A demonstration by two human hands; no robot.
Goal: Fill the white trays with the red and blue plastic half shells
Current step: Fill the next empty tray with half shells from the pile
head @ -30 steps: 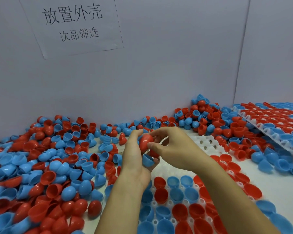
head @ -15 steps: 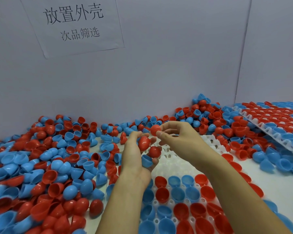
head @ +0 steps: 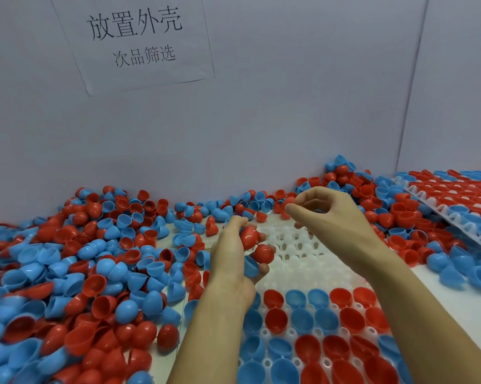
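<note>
White tabletop [head: 438,289] and grey wall frame the work. Several half shells [head: 250,239] are gripped in the left hand [head: 233,256]; a red shell [head: 288,202] is pinched by the right hand [head: 327,214] above the tray's [head: 294,245] empty far rows (nearer the right hand).

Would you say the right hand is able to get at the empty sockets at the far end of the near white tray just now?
Probably yes. The right hand hovers directly above the empty sockets of the white tray with nothing between them; the left hand, holding several shells, sits beside them, not over them.
</note>
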